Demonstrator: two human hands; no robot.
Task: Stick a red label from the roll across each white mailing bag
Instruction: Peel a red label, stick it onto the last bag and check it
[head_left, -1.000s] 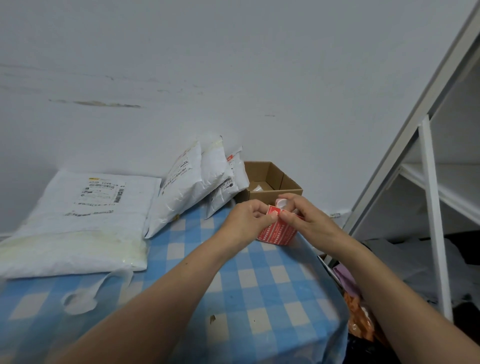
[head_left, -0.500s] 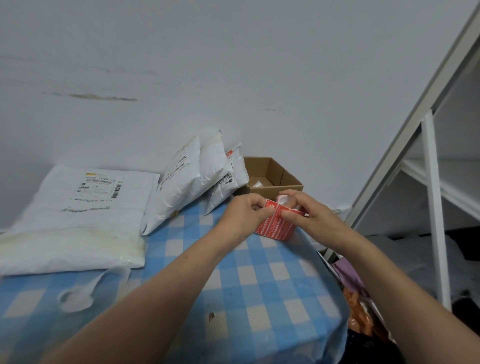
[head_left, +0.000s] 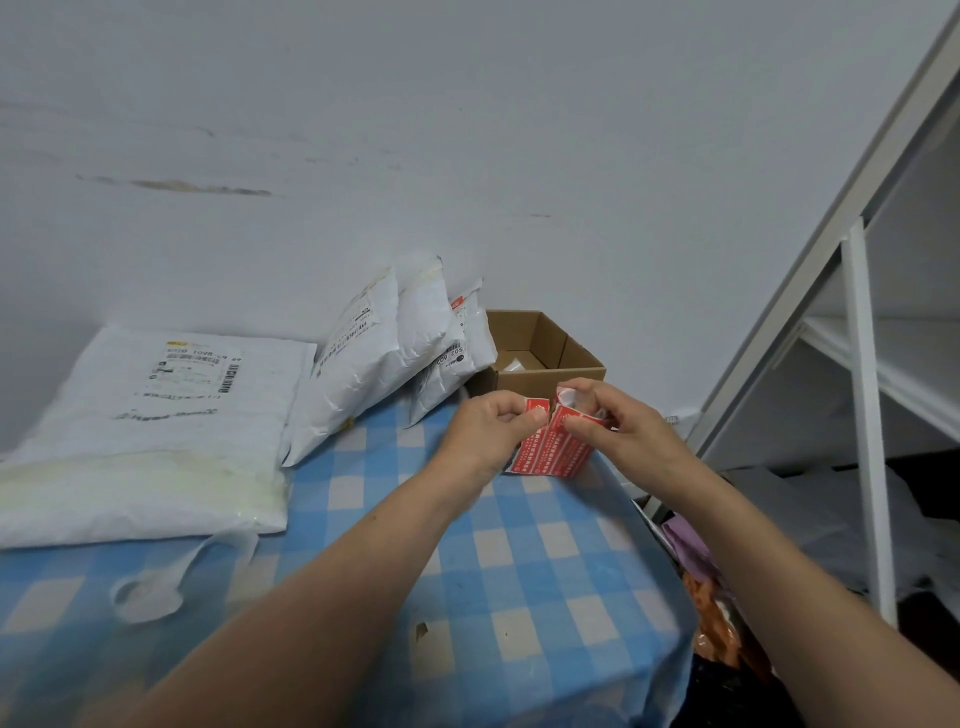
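A roll of red labels (head_left: 553, 452) stands near the table's far right corner. My right hand (head_left: 613, 423) grips its top. My left hand (head_left: 491, 434) pinches the free end of a red label (head_left: 536, 404) and holds it a little apart from the roll. A large white mailing bag (head_left: 156, 415) lies flat at the left. Two smaller white mailing bags (head_left: 379, 353) (head_left: 457, 358) lean against the wall and box behind the roll.
An open cardboard box (head_left: 545, 374) sits just behind the roll. The table has a blue checked cloth (head_left: 467, 571), whose right edge drops off by my right arm. White shelving (head_left: 862, 395) stands at the right. A strip of backing paper (head_left: 156, 592) lies front left.
My left hand has peeled the label's end away from the roll, so a gap shows between the two hands. The roll stays in place on the table.
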